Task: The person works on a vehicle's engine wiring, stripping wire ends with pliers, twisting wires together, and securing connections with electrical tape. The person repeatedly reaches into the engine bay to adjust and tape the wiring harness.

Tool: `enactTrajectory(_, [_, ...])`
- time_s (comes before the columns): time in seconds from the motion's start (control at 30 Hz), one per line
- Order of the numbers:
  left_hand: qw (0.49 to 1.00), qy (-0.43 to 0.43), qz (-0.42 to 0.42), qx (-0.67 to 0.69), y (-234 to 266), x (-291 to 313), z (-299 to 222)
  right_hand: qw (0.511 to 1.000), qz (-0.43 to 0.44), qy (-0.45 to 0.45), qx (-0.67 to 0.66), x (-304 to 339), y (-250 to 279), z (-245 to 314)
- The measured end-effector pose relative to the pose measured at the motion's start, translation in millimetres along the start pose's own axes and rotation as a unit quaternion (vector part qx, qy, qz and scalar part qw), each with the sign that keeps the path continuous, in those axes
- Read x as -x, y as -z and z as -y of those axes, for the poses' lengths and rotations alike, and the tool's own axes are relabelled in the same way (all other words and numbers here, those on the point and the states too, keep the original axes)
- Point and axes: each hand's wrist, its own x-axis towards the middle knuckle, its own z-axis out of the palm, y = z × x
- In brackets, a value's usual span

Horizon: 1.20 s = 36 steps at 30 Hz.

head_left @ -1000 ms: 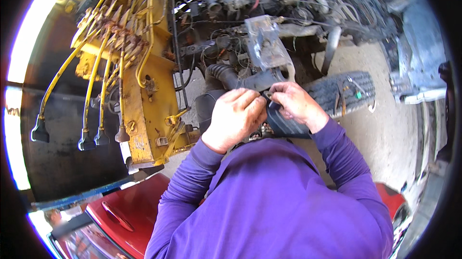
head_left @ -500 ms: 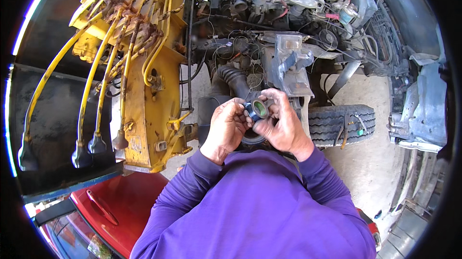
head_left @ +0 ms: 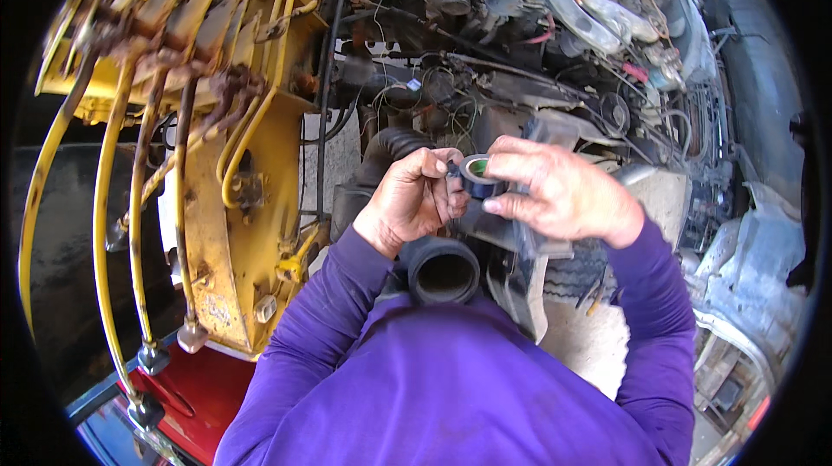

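A roll of black tape (head_left: 475, 189) with a pale core and a green inside hangs in front of my chest. Its rim is gripped by my right hand (head_left: 568, 191), with fingers at the core and the thumb underneath. At the roll's left edge, my left hand (head_left: 413, 197) is pinched closed on a short dark bit that looks like the tape's end. Just below both hands gapes the round open mouth of a black rubber hose (head_left: 444, 272).
Yellow levers with dark knobs rise from a yellow machine frame (head_left: 208, 249) on the left. Engine parts and loose wires (head_left: 407, 89) spread out ahead. A tyre (head_left: 576, 275) lies at right behind my forearm, and a red panel (head_left: 204, 397) shows at lower left.
My right hand has moved right and turned over the roll, now gripping it from the side. My left hand has shifted to the roll's edge. The view has tilted, uncovering the hose mouth.
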Motion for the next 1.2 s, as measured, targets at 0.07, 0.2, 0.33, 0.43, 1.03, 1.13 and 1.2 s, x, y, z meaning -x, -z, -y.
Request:
enactTrajectory(0.07, [0.976, -0.066, -0.048, -0.202, 23.6, -32.1, -34.0, 0.998, 0.062, -0.021, 0.004, -25.5, 35.5, -42.9])
enactTrajectory(0.2, [0.678, -0.205, -0.236, -0.665, 70.4, -108.7, -115.0, 0.972, 0.043, -0.225, 0.046, -87.0, 59.3, -163.2])
enactTrajectory(0.33, [0.405, -0.205, -0.23, -0.861, 124.1, -188.2, -178.8, 0.967, -0.019, -0.255, 0.009, -135.2, 16.7, -277.5])
enactTrajectory(0.43, [0.429, -0.121, -0.187, -0.876, 154.6, -226.4, -208.1, 0.968, -0.08, -0.144, 0.19, -158.6, -14.3, -321.6])
enactTrajectory(1.03, [0.711, 0.102, -0.102, -0.688, 196.7, -282.2, -223.5, 0.952, -0.209, -0.212, 0.069, -173.8, -32.6, -365.5])
enactTrajectory(1.13, [0.746, 0.115, -0.098, -0.649, 200.2, -281.6, -224.9, 0.956, -0.217, -0.185, 0.069, -175.5, -34.6, -367.9])
enactTrajectory(1.2, [0.712, 0.11, -0.112, -0.685, 194.8, -281.7, -218.7, 0.956, -0.224, -0.179, 0.067, -173.3, -33.4, -372.1])
